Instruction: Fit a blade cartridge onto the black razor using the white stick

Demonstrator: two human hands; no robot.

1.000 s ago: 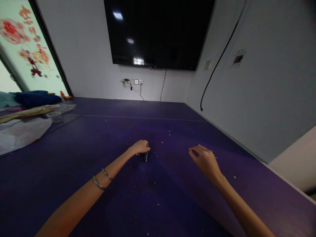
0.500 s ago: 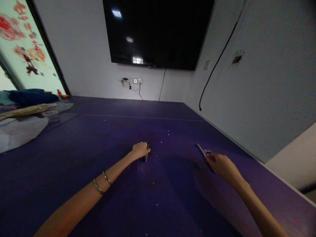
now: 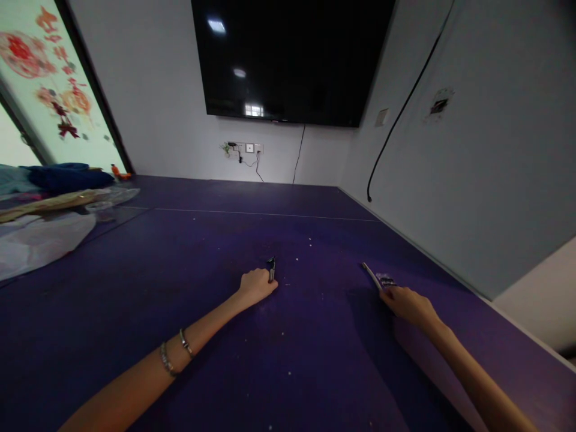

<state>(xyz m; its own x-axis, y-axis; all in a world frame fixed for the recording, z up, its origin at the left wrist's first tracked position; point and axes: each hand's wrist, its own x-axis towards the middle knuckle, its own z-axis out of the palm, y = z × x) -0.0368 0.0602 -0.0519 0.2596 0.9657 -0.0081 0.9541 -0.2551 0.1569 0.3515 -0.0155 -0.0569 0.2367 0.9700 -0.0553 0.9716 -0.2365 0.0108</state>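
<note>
My left hand (image 3: pixel 257 287) is closed around a slim razor (image 3: pixel 272 274), whose dark head sticks out beyond the fingers just above the purple surface (image 3: pixel 315 336). To the right, my right hand (image 3: pixel 411 305) pinches a thin, pale stick that looks like a toothbrush (image 3: pixel 371 275), its dark tip pointing away from me. Right by those fingers is a small clear plastic piece with dark marks (image 3: pixel 386 280); whether it is held too, I cannot tell. The lower ends of both held things are hidden by the hands.
At the far left lie a white plastic bag (image 3: pixel 49 243), dark blue cloth (image 3: pixel 69 177) and a clear cup (image 3: pixel 101 210). An orange item (image 3: pixel 119 174) stands behind them. A black cable (image 3: pixel 400 114) hangs along the right wall. Small white specks dot the surface.
My left hand has drawn back slightly toward me, and the razor's head shows more. My right hand has shifted slightly, uncovering more of the clear plastic piece. The view has shifted a little.
</note>
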